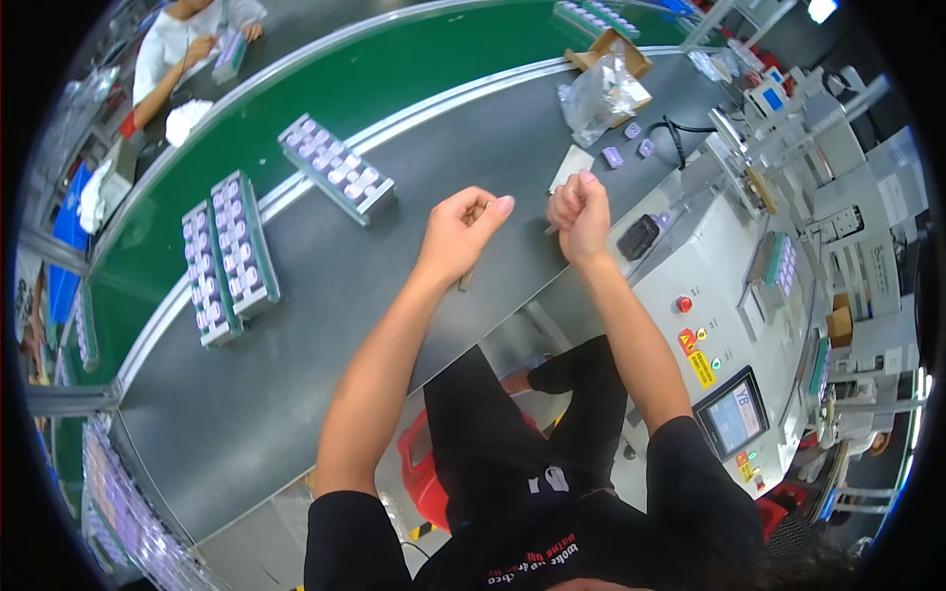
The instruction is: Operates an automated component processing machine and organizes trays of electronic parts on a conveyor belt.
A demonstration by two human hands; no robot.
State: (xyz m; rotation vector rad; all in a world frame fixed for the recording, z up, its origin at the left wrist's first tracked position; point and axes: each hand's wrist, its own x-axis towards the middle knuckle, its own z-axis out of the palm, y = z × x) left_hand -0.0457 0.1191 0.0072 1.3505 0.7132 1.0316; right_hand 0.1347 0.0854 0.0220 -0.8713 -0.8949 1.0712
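Observation:
My left hand point(461, 231) is held over the grey metal tabletop with thumb and fingers pinched together; a tiny bit of something shows at the fingertips, too small to name. To its right, by the table's near edge, my right hand point(581, 214) is curled closed, and a thin end pokes out below its fingers. What it grips is hidden. A small narrow brownish strip point(466, 280) lies beneath my left wrist. Just beyond my right hand is a flat white pad point(571, 168), and past it are several small purple-and-white parts point(613, 158).
Racks of purple-and-white parts point(335, 167) stand at the left, two more racks point(229, 251) straddling the green conveyor's point(434, 69) edge. A cardboard box with plastic bags point(603, 94) sits far right. The white machine point(680, 266) with a touchscreen point(732, 414) flanks my right arm. A co-worker point(187, 54) handles a rack across the conveyor.

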